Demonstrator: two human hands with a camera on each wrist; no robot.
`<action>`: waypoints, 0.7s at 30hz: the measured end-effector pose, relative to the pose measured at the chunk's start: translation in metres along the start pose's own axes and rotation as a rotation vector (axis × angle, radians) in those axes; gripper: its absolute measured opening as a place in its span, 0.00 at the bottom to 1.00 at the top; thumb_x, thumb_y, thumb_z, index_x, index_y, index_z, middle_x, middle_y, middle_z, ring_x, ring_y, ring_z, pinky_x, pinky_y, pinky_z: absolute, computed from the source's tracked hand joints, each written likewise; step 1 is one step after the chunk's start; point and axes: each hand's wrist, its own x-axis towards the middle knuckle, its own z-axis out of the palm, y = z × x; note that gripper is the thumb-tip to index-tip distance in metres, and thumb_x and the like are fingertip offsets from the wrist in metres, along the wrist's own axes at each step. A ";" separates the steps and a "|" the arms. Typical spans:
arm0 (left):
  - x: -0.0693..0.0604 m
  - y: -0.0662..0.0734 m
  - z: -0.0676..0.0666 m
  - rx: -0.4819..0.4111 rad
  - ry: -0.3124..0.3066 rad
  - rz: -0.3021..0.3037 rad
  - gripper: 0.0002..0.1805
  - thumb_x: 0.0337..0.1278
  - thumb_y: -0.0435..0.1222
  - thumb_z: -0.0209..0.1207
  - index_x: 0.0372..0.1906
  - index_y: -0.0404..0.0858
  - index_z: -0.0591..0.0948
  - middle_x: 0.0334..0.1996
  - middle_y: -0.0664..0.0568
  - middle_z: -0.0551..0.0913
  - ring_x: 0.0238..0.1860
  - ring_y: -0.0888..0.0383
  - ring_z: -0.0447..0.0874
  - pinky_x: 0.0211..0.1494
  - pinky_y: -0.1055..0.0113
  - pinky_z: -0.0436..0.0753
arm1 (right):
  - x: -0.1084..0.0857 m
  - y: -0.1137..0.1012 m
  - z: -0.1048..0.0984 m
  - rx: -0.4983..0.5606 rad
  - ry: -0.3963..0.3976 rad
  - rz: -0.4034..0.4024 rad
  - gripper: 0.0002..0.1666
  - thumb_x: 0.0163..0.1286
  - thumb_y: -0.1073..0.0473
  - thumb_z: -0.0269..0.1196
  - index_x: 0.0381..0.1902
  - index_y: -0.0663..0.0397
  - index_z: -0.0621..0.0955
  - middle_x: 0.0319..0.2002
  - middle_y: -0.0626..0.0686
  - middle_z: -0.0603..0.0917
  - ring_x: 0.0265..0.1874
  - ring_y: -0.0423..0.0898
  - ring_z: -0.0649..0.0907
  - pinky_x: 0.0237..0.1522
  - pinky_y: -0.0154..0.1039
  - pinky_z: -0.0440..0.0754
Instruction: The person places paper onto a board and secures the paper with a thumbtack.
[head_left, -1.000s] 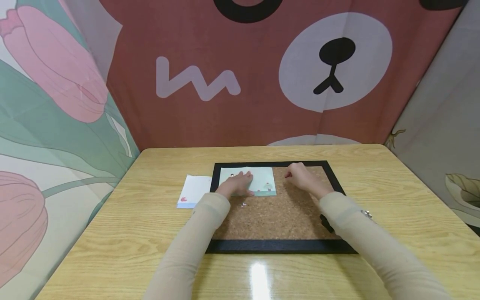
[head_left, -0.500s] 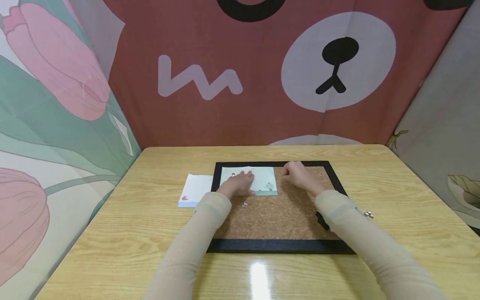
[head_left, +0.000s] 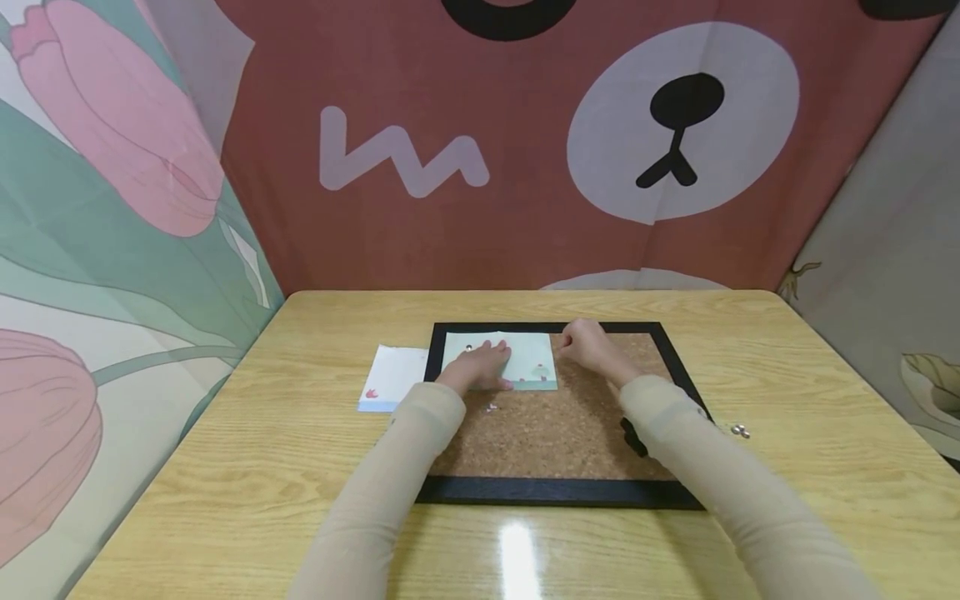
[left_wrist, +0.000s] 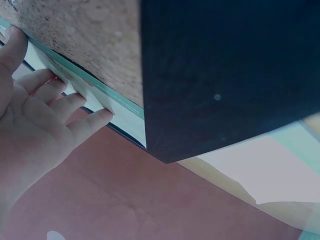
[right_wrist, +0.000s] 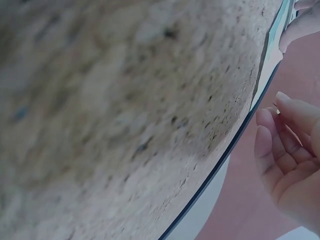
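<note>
A pale green paper (head_left: 531, 358) lies on the upper left of the black-framed corkboard (head_left: 555, 442). My left hand (head_left: 478, 367) rests on it with fingers spread, pressing it down; in the left wrist view the fingertips (left_wrist: 106, 114) touch the sheet. A small round pin (head_left: 469, 347) shows near the paper's upper left corner. Just right of the paper's upper right corner is my right hand (head_left: 588, 346). Between its thumb and forefinger, in the right wrist view, it pinches a tiny pin (right_wrist: 277, 110), mostly hidden by the fingertips.
A white sheet (head_left: 393, 375) with a blue lower edge lies left of the board, close against its frame. Several shiny round pins (head_left: 740, 431) are on the wooden table (head_left: 247, 475) at the right. A small pale object (head_left: 492, 407) sits on the cork below the left hand.
My right hand has moved a little left, towards the paper's upper right corner. The left hand stays on the paper. The head view has shifted slightly.
</note>
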 end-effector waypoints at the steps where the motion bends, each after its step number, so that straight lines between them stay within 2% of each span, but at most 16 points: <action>1: 0.000 0.000 0.000 0.000 0.000 0.000 0.38 0.57 0.51 0.50 0.69 0.40 0.52 0.69 0.53 0.44 0.68 0.52 0.39 0.65 0.53 0.48 | 0.001 -0.001 0.000 0.005 0.000 0.013 0.21 0.55 0.69 0.61 0.06 0.54 0.69 0.07 0.44 0.61 0.11 0.39 0.57 0.19 0.33 0.61; 3: 0.000 0.001 0.000 0.004 0.001 0.001 0.38 0.57 0.51 0.50 0.69 0.40 0.52 0.69 0.52 0.45 0.68 0.52 0.40 0.65 0.53 0.49 | 0.001 -0.002 0.000 0.014 0.009 0.023 0.21 0.55 0.68 0.63 0.06 0.55 0.70 0.07 0.44 0.62 0.11 0.39 0.57 0.19 0.33 0.62; 9: 0.000 0.002 -0.001 0.020 0.003 0.006 0.39 0.57 0.51 0.50 0.69 0.40 0.51 0.69 0.52 0.45 0.68 0.51 0.40 0.65 0.52 0.50 | 0.005 -0.003 0.003 0.046 0.046 0.000 0.28 0.56 0.70 0.61 0.03 0.51 0.62 0.06 0.44 0.54 0.11 0.40 0.51 0.18 0.34 0.58; 11: -0.001 0.002 -0.002 0.025 0.001 0.007 0.39 0.57 0.51 0.50 0.69 0.39 0.52 0.69 0.51 0.45 0.68 0.50 0.40 0.64 0.51 0.50 | 0.008 -0.003 0.005 0.041 0.049 0.002 0.28 0.56 0.69 0.61 0.03 0.51 0.62 0.06 0.43 0.54 0.11 0.39 0.51 0.19 0.34 0.58; 14: 0.000 0.002 -0.002 0.035 -0.002 0.002 0.39 0.57 0.52 0.50 0.69 0.40 0.52 0.69 0.52 0.45 0.68 0.50 0.40 0.64 0.51 0.51 | 0.014 -0.003 0.008 0.031 0.054 -0.005 0.22 0.57 0.69 0.59 0.05 0.56 0.71 0.06 0.44 0.62 0.10 0.39 0.56 0.20 0.33 0.61; 17: 0.002 0.001 -0.001 0.034 -0.009 -0.006 0.39 0.58 0.52 0.49 0.69 0.40 0.52 0.69 0.52 0.45 0.68 0.51 0.40 0.65 0.52 0.50 | 0.020 -0.005 0.011 0.023 0.047 0.012 0.15 0.57 0.69 0.60 0.12 0.61 0.79 0.09 0.48 0.72 0.12 0.39 0.61 0.22 0.34 0.65; 21: 0.009 -0.002 0.001 0.011 -0.029 -0.021 0.39 0.57 0.52 0.50 0.69 0.41 0.51 0.69 0.52 0.45 0.68 0.52 0.40 0.65 0.53 0.49 | 0.025 -0.010 0.011 -0.013 0.010 0.035 0.11 0.57 0.68 0.60 0.16 0.62 0.82 0.14 0.51 0.78 0.14 0.39 0.65 0.26 0.35 0.70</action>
